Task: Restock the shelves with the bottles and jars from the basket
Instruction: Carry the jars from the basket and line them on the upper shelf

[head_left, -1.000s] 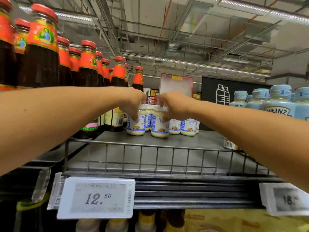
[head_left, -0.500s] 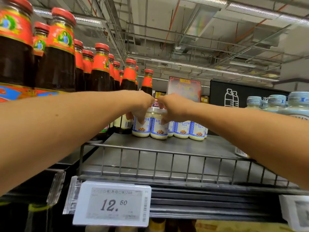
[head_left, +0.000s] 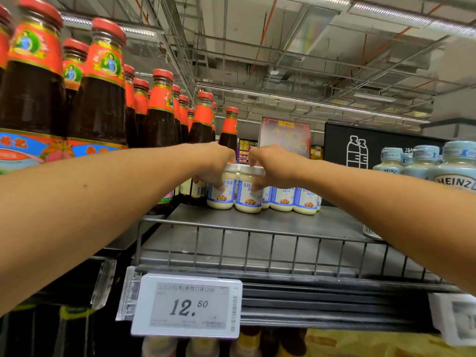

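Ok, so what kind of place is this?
Most likely a supermarket aisle: a shelf-edge price tag reading 12.50, rows of red-capped sauce bottles, and Heinz bottles lined up on a wire-fronted shelf.

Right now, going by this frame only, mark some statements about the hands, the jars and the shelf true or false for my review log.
1. The left hand grips the left jar, and the right hand grips the right jar. True.
2. The price tag reads 18.50. False: it reads 12.50.
3. The red-capped dark sauce bottles stand to the right of the jars. False: they stand to the left.
4. Heinz bottles stand on the right. True.
5. Both gripped jars stand against the wire rail. False: bare shelf lies between them and the rail.
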Available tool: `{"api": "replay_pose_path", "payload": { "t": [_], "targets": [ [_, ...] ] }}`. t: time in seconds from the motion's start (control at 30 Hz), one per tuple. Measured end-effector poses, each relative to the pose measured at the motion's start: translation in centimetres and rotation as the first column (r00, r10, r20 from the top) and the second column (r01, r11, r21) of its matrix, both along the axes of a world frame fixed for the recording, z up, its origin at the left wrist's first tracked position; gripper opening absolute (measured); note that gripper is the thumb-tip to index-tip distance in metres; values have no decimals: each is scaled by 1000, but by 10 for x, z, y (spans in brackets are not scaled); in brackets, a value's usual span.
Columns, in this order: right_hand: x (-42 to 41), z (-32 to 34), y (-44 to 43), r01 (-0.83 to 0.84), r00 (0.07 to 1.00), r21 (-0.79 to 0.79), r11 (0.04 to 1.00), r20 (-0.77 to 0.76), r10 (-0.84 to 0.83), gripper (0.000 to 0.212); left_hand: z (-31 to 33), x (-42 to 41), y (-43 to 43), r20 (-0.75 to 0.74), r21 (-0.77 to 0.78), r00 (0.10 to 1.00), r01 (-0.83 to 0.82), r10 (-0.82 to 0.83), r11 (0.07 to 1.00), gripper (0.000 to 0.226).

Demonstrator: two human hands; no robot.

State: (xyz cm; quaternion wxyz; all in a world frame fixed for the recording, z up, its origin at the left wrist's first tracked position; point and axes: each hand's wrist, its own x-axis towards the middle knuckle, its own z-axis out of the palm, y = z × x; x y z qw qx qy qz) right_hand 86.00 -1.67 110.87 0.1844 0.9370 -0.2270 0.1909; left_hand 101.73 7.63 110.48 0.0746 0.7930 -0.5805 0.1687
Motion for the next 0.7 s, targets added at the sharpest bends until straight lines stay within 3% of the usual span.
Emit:
{"api": "replay_pose_path", "payload": {
  "t": [0.13, 0.23, 0.33, 0.5, 0.63, 0.7],
  "targets": [
    [-9, 8, 13, -19, 1000, -28, 999, 20, 19, 58, 12, -4, 14, -87, -81, 989, 108, -115, 991, 89],
    [-23, 11, 26, -31, 996, 14, 999, 88, 30, 48, 23, -16, 28, -195, -228, 941, 231, -277, 946, 67],
    [-41, 7, 44, -91, 982, 98, 991, 172, 74, 40, 24, -30, 47, -282, -272, 860, 353, -425, 895, 47],
    [-81, -7, 76, -169, 946, 167, 971, 306, 112, 31, 11, -56, 76, -313, -305, 722, 539, -617, 785, 36],
    [-114, -21, 101, -229, 880, 208, 951, 461, 111, 40, -1, -81, 95, -316, -354, 631, 614, -708, 705, 33],
    [-131, -27, 111, -258, 843, 191, 947, 524, 123, 27, -5, -94, 105, -297, -361, 609, 642, -736, 677, 30]
  ]
}}
